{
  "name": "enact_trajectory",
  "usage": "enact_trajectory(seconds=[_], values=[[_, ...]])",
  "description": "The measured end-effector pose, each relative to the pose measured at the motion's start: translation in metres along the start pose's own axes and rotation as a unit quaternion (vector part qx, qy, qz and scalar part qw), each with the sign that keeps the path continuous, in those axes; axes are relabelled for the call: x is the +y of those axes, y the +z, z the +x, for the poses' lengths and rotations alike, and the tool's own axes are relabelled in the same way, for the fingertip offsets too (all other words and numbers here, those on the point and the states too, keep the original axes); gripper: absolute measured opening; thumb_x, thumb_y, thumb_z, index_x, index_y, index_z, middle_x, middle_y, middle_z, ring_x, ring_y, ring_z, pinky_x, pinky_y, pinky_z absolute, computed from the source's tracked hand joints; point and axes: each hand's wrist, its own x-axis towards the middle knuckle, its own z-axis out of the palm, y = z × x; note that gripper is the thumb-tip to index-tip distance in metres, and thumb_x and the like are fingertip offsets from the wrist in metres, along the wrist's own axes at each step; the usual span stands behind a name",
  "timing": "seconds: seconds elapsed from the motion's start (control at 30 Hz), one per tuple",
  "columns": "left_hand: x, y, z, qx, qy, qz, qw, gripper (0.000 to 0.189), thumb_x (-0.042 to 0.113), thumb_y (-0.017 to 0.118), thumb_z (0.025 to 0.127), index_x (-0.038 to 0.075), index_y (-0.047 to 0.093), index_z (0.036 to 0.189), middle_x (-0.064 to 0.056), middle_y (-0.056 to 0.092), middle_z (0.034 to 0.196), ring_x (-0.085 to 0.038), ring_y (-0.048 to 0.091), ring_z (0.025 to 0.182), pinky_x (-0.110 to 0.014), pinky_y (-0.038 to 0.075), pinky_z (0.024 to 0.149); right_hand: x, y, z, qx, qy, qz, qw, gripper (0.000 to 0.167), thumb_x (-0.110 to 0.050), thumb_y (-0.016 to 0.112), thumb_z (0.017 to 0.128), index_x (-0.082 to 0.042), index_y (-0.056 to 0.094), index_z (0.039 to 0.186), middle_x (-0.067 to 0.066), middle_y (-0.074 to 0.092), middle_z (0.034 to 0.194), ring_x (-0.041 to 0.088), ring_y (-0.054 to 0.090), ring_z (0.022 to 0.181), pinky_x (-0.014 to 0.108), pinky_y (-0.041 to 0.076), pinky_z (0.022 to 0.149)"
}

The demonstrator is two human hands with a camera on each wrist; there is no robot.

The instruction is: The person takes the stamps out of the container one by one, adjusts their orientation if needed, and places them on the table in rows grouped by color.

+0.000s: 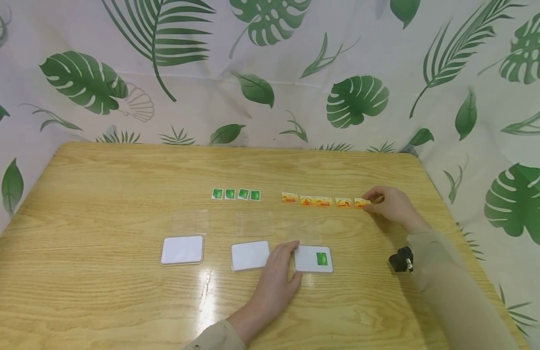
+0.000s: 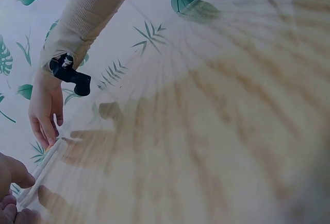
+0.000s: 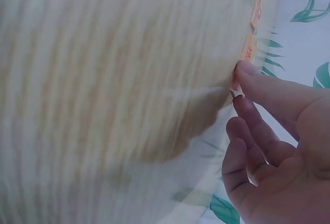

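Observation:
My right hand (image 1: 392,206) is at the right end of a row of small yellow-orange stamps (image 1: 316,201). Its thumb and index finger pinch the end stamp (image 1: 360,202); in the right wrist view the fingertips cover most of it. With thumb and fingers my left hand (image 1: 276,274) grips the left end of a white card (image 1: 305,257). One green stamp (image 1: 322,259) lies on that card's right half. Two more white cards, a middle one (image 1: 250,255) and a left one (image 1: 182,250), lie flat to the left of the left hand.
Several green stamps (image 1: 230,194) form a row left of the orange ones. Clear plastic covers (image 1: 254,224) lie just behind the cards. A black wrist camera (image 1: 401,259) juts from the right sleeve. Behind the wooden table (image 1: 99,301) hangs a leaf-print cloth (image 1: 296,68).

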Motion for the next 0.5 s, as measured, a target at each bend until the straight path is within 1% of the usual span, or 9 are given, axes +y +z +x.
enact_trajectory(seconds=[0.23,0.5], values=[[0.0007,-0.0008,-0.0003,-0.003,-0.003,0.002,1.0000,0.058,-0.002,0.067,0.083,0.000,0.041,0.136,-0.011,0.048,0.133,-0.022,0.044,0.126,-0.030,0.036,0.109,-0.0005,0.0008,0.0010,-0.003,-0.002,-0.007,1.0000,0.028,-0.015,0.072,0.086,0.000,0.066,0.109,0.019,0.063,0.105,0.033,0.058,0.092,0.044,0.047,0.076],[0.0028,-0.0018,-0.0008,-0.003,-0.006,0.002,1.0000,0.058,-0.003,0.066,0.084,0.001,0.041,0.137,-0.010,0.047,0.134,-0.021,0.043,0.128,-0.028,0.035,0.109,0.0007,-0.0002,-0.0003,-0.015,-0.006,0.009,0.9998,0.031,-0.015,0.069,0.088,0.002,0.064,0.114,0.021,0.062,0.108,0.035,0.058,0.094,0.049,0.049,0.079]])
